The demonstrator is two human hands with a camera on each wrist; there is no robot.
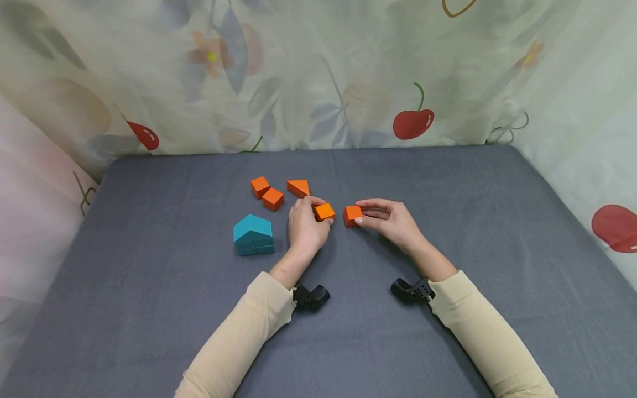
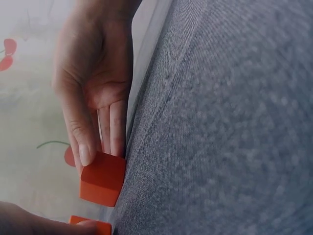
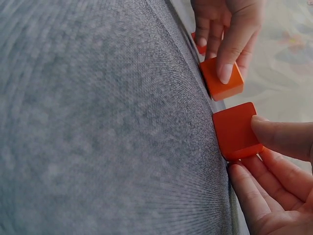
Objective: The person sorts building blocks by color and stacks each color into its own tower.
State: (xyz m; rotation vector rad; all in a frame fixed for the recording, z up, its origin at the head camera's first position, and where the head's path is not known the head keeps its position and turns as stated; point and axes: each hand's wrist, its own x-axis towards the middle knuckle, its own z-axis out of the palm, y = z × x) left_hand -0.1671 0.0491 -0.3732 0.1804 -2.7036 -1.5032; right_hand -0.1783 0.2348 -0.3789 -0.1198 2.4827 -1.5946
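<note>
My left hand (image 1: 304,226) pinches an orange cube (image 1: 324,211) between thumb and fingers near the middle of the table. Just to its right, across a small gap, my right hand (image 1: 393,219) holds another orange cube (image 1: 352,216) by its right side. In the right wrist view the left-hand cube (image 3: 222,81) and the right-hand cube (image 3: 237,131) sit close together at the cloth. Only part of the left-hand cube (image 2: 93,227) shows at the bottom of the left wrist view. An orange triangular block (image 1: 299,187) lies just beyond my left fingers.
Two more orange cubes, one (image 1: 260,187) behind the other (image 1: 272,199), lie left of the triangular block. A teal house-shaped stack of blocks (image 1: 253,237) stands left of my left hand. Grey cloth (image 1: 149,309) covers the table, with patterned curtains (image 1: 308,72) behind.
</note>
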